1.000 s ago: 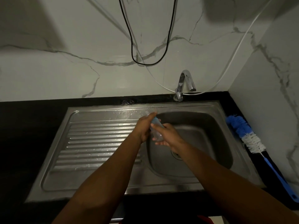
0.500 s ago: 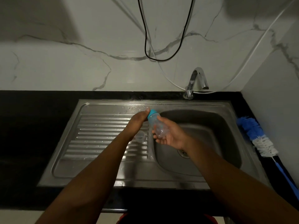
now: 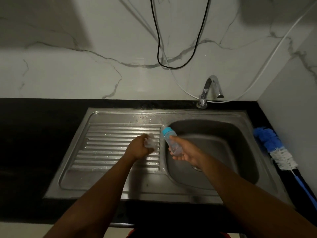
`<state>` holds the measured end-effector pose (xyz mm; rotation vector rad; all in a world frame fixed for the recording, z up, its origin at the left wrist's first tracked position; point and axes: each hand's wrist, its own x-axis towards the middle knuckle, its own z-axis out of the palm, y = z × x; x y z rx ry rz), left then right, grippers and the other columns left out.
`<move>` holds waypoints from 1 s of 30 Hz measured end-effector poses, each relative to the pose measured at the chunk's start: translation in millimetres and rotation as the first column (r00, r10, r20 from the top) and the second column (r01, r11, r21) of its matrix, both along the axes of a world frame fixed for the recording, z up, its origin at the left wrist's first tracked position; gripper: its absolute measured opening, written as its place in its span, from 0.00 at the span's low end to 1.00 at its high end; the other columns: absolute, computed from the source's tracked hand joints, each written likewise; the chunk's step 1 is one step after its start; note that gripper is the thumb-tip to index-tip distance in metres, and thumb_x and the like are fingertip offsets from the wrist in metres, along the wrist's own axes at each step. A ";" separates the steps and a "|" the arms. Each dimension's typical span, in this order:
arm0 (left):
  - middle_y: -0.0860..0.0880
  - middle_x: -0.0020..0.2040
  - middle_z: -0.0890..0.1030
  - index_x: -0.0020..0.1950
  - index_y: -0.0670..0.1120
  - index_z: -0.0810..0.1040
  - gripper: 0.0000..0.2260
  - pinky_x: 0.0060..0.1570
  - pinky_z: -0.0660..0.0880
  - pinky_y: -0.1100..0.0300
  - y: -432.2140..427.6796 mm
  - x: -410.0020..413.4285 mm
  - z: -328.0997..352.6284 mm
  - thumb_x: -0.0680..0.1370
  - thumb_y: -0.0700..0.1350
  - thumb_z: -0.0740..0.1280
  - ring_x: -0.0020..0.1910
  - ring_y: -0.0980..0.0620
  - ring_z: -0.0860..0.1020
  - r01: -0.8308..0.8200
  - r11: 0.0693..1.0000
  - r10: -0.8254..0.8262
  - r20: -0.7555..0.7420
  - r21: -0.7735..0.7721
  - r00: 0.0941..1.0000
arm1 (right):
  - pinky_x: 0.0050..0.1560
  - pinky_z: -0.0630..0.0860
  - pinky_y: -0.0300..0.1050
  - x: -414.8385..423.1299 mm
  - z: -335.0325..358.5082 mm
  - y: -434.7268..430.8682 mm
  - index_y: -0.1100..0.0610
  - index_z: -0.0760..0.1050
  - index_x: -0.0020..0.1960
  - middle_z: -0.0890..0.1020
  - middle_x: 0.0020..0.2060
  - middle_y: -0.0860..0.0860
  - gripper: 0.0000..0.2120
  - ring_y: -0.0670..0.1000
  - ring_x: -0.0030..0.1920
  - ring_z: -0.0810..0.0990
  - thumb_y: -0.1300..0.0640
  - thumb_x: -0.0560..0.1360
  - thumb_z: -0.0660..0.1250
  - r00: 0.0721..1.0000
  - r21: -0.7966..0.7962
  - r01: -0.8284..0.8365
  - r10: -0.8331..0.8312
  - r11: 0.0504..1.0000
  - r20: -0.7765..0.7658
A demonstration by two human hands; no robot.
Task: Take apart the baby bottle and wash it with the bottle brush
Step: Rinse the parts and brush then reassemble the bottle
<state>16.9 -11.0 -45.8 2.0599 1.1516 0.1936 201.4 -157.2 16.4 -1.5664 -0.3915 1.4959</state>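
Note:
My right hand holds the clear baby bottle at the left rim of the sink basin, its blue collar tilted up and away from me. My left hand grips a clear cap just over the ribbed drainboard, apart from the bottle. The bottle brush, blue and white bristles on a blue handle, lies on the black counter right of the sink.
A chrome tap stands behind the basin. A black cable and a white hose hang on the marble wall. The side wall closes in on the right. Black counter stretches left of the sink.
My left hand has pulled the clear cap off the bottle and moved it left and down over the drainboard. My right hand keeps the bottle.

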 end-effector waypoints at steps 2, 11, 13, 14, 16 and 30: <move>0.47 0.54 0.81 0.60 0.48 0.72 0.20 0.52 0.81 0.50 -1.9 5.7 9.4 0.73 0.44 0.76 0.50 0.48 0.82 -0.221 0.932 0.291 0.226 -0.288 0.930 | 0.46 0.81 0.48 1.9 2.1 -2.5 0.53 0.77 0.57 0.83 0.53 0.57 0.16 0.54 0.50 0.82 0.43 0.76 0.69 1.000 0.015 0.011 -0.011 1.000 0.024; 0.41 0.61 0.81 0.64 0.47 0.76 0.14 0.58 0.80 0.47 2.7 47.9 43.6 0.80 0.47 0.68 0.58 0.42 0.82 -0.125 0.593 0.723 0.458 -0.795 0.518 | 0.46 0.83 0.49 -5.3 8.2 1.6 0.53 0.75 0.63 0.82 0.54 0.55 0.21 0.53 0.51 0.83 0.42 0.76 0.69 0.959 0.069 -0.114 0.092 0.991 0.269; 0.41 0.62 0.80 0.69 0.48 0.72 0.17 0.59 0.80 0.45 2.1 57.7 45.1 0.80 0.46 0.68 0.58 0.41 0.82 -0.114 0.606 0.723 0.486 -0.787 0.490 | 0.46 0.82 0.49 -6.0 11.4 5.5 0.53 0.75 0.63 0.82 0.53 0.54 0.21 0.54 0.51 0.83 0.41 0.77 0.68 0.946 0.073 -0.103 0.075 0.992 0.316; 0.42 0.62 0.79 0.71 0.50 0.70 0.19 0.60 0.79 0.44 2.1 60.9 44.8 0.81 0.47 0.68 0.59 0.41 0.81 -0.113 0.612 0.721 0.494 -0.782 0.486 | 0.45 0.82 0.48 -5.8 12.3 7.1 0.53 0.75 0.63 0.82 0.52 0.53 0.21 0.53 0.51 0.83 0.41 0.77 0.67 0.934 0.069 -0.104 0.074 0.992 0.351; 0.43 0.63 0.79 0.73 0.50 0.70 0.20 0.61 0.79 0.43 1.8 64.7 43.5 0.81 0.49 0.67 0.60 0.41 0.81 -0.100 0.625 0.703 0.502 -0.774 0.504 | 0.42 0.83 0.46 -6.2 13.2 8.6 0.53 0.76 0.62 0.82 0.50 0.52 0.21 0.52 0.49 0.83 0.40 0.76 0.66 0.892 0.051 -0.136 0.100 0.989 0.441; 0.44 0.57 0.83 0.65 0.46 0.79 0.12 0.49 0.83 0.57 -10.1 81.2 39.0 0.82 0.46 0.67 0.53 0.47 0.84 -0.103 0.743 0.545 0.507 -0.661 0.668 | 0.39 0.85 0.49 -4.6 6.8 34.4 0.49 0.76 0.50 0.82 0.37 0.48 0.19 0.48 0.35 0.83 0.34 0.75 0.62 0.649 -0.063 -0.100 0.113 0.993 0.752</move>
